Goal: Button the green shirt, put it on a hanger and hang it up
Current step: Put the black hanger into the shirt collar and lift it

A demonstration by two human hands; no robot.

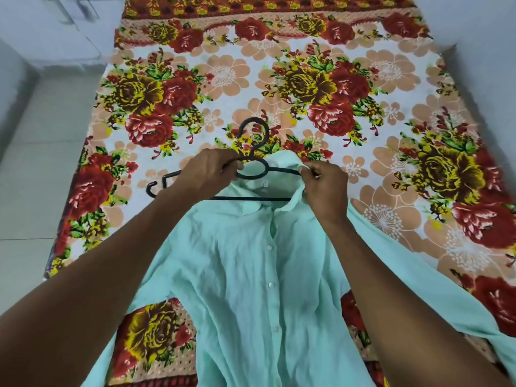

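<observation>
The pale green shirt lies front up on the bed, its placket closed with white buttons down the middle. A black plastic hanger sits at the collar, hook pointing away from me, its right arm inside the shirt's shoulder and its left end poking out bare on the bedsheet. My left hand grips the hanger near its neck loop. My right hand pinches the right side of the collar, pulling fabric over the hanger's arm.
A floral bedsheet with red and yellow roses covers the bed. Pale tiled floor runs along the left side, with white walls or furniture at the upper left and upper right.
</observation>
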